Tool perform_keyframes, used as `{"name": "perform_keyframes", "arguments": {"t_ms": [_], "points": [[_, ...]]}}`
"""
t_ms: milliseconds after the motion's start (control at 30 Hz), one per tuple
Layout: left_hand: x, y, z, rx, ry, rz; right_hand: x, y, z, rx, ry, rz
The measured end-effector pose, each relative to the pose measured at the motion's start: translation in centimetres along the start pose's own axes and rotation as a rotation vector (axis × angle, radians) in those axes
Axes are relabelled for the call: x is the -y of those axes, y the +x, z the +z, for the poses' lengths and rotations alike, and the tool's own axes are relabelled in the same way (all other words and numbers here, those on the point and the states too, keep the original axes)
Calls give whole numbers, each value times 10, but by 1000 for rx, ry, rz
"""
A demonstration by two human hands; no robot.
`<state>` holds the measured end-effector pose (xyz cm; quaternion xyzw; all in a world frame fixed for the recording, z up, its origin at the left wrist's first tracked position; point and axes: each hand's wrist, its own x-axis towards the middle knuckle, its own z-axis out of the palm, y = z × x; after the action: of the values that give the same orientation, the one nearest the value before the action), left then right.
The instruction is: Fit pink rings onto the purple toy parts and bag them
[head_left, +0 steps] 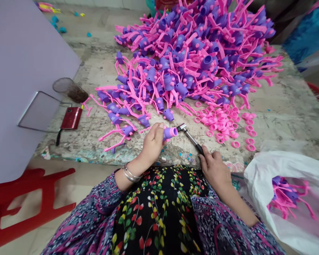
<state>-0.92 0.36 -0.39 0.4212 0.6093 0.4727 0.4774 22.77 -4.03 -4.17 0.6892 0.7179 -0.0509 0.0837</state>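
Lying crosswise, pinched by the left hand (153, 142), the purple plastic cup (167, 134) points its pink ring (173, 132) rightward, just beside the hammer (191, 136) gripped by the right hand (215, 168).

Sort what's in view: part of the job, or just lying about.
Likely the job:
purple piece, in the left hand
hammer, in the right hand
pink rings
purple-pink pile
white bag with similar parts

Probably lying about:
glass
red object, unclear what
blue scraps

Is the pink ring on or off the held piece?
On: the purple piece has the pink ring around its open end, facing the hammer.
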Motion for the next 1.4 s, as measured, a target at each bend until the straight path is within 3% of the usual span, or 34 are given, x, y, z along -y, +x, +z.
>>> {"name": "perform_keyframes", "arguments": {"t_ms": [233,467,633,733,867,967,1033,1200,1300,1400], "points": [[11,-27,-34,93,-68,-138,-6,-1,5,-16,-10,-81],[50,-58,-65,17,-3,-140,-8,2,2,28,11,-103],[69,-75,-79,-166,351,-117,-5,1,-6,77,3,-87],[71,-85,-87,-178,591,-113,-5,0,-8,91,4,-84],[69,-93,-93,-164,925,-217,-9,2,-4,78,49,-87],[66,-94,-90,-179,1093,-244,-14,4,-1,115,265,-78],[65,-93,-88,-183,1169,-245,-16,3,-1,197,571,-28],[73,-93,-87,-181,1183,-280,-11,-2,-9,686,1402,177],[80,-95,-88,-198,1167,-283,-6,-5,-12,828,1582,258],[86,-97,-90,-225,1125,-265,-1,-8,-9,795,1576,233]]}}
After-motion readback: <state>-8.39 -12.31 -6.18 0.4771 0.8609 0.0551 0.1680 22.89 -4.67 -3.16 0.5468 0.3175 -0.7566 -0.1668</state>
